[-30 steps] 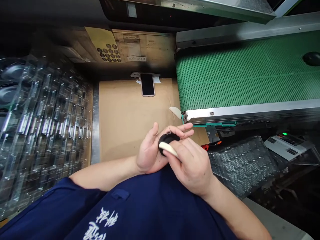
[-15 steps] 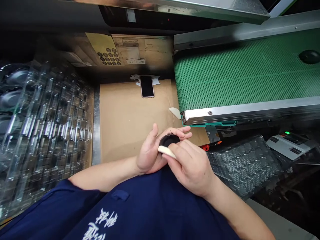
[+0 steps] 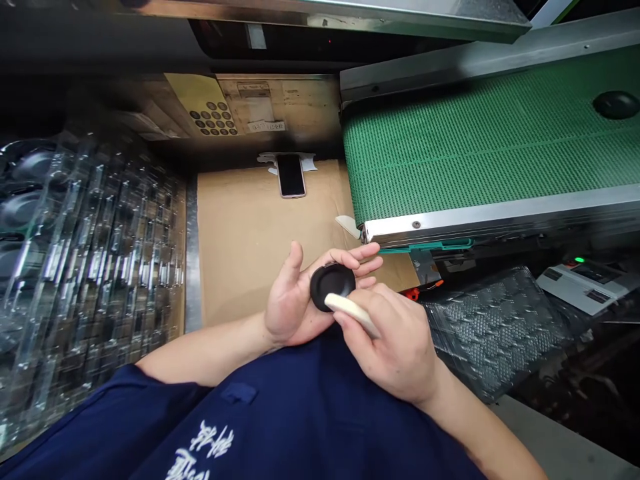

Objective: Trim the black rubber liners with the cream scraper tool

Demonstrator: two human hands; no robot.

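Observation:
My left hand lies palm up with its thumb raised, cradling a round black dish-shaped part against the palm and fingers. The part's recessed face is turned up towards me. Pinched between the thumb and fingers of my right hand is a flat cream-white pad, perhaps a sponge puff. Its front edge overlaps the lower rim of the black part; whether the two touch, I cannot tell. The pad's far end is partly hidden by my fingers.
A green conveyor belt with a black round piece on it runs at the right. Cardboard covers the bench, bearing a phone and a second white pad. Clear plastic trays are stacked at the left.
My right hand has drawn the pad slightly down and right, off the middle of the black part. More of the part's face shows now, turned more towards me.

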